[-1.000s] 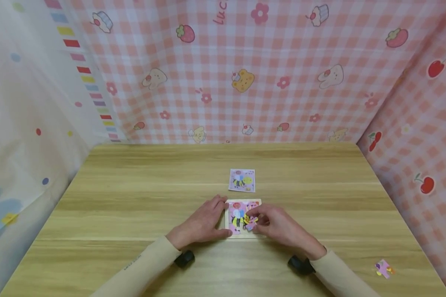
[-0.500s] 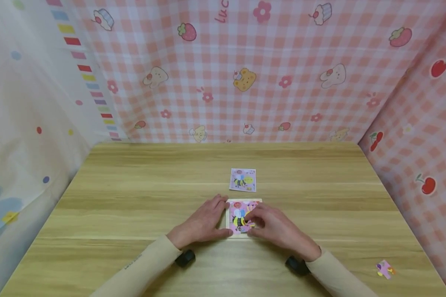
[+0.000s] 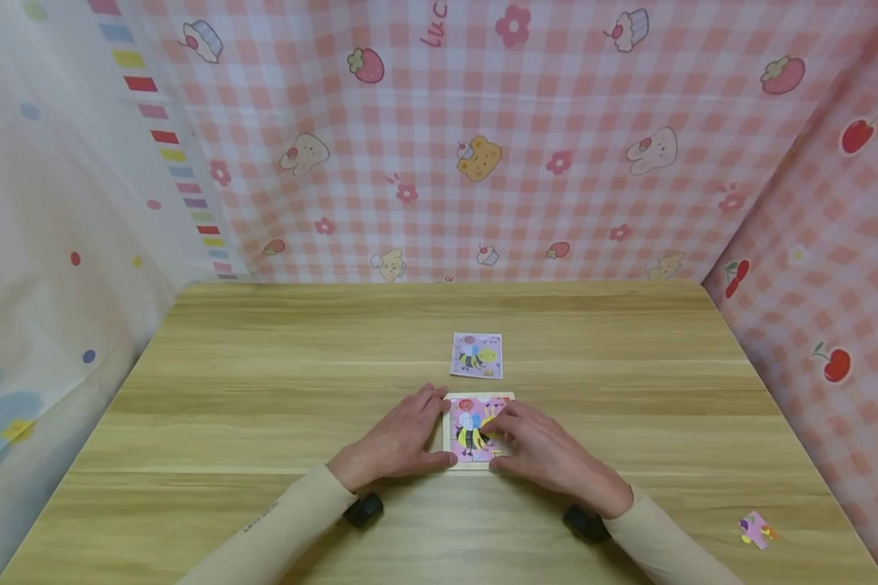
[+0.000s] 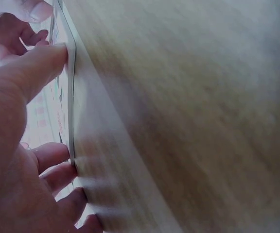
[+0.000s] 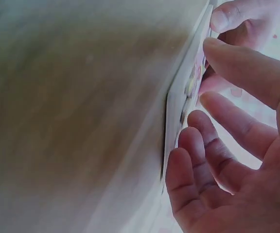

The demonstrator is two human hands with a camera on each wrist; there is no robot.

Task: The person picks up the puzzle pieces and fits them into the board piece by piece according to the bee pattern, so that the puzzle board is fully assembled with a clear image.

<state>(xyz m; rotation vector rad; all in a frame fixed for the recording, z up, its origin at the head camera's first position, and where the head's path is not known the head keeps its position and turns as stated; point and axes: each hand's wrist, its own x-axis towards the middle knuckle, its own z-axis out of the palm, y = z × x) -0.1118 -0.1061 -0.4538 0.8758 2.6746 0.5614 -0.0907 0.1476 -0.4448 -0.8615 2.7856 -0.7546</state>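
Observation:
A small square puzzle board [image 3: 445, 431] with a pale wooden rim lies on the table, its pink pieces forming a bee picture. My left hand [image 3: 402, 433] holds its left side, thumb at the near left corner and fingers at the far left corner. Over the board's right side, my right hand [image 3: 545, 449] touches the bee pieces [image 3: 471, 437] with a fingertip. The right thumb rests at the near rim, and this hand covers the right part of the picture. In the right wrist view, the right hand's other fingers [image 5: 181, 174] are loosely bent beside the board.
Behind the board lies a square card [image 3: 477, 356] printed with the same bee picture. A loose pink puzzle piece [image 3: 755, 530] lies on the table's near right. Patterned curtains [image 3: 439, 203] hang behind the table [image 3: 263, 366] and along both sides.
My right hand has brought a puzzle piece down from a tilt into the board's lower right area, where it now lies flat. The left hand has stayed in place.

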